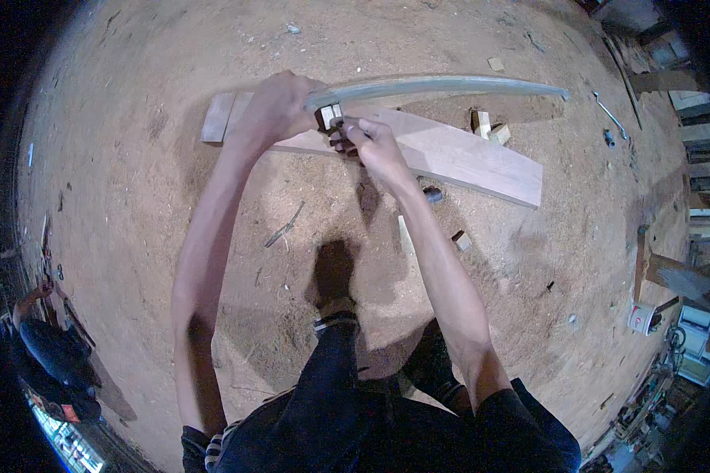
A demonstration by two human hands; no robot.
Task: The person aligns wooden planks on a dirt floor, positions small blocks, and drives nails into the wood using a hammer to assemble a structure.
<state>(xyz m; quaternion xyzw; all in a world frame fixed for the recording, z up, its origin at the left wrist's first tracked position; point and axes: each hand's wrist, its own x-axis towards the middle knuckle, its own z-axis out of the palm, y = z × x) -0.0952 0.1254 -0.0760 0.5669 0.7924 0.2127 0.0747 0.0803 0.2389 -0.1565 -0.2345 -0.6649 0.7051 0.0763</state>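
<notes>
My left hand (280, 106) grips the near end of a long grey metal strip (450, 83) that reaches out to the right, above a pale wooden plank (465, 158) lying on the sawdust floor. My right hand (371, 142) pinches a small dark block with a pale face (329, 117) fixed at that same end of the strip, right beside my left fingers. Both arms stretch forward over my knees and dark trousers (331, 410).
Small wood offcuts (489, 126) lie on and beside the plank, another block (461, 240) nearer me. A metal tool (610, 110) lies far right, with stacked timber (670, 276) and a white tin (641, 318). Another person (47, 347) crouches at the left edge.
</notes>
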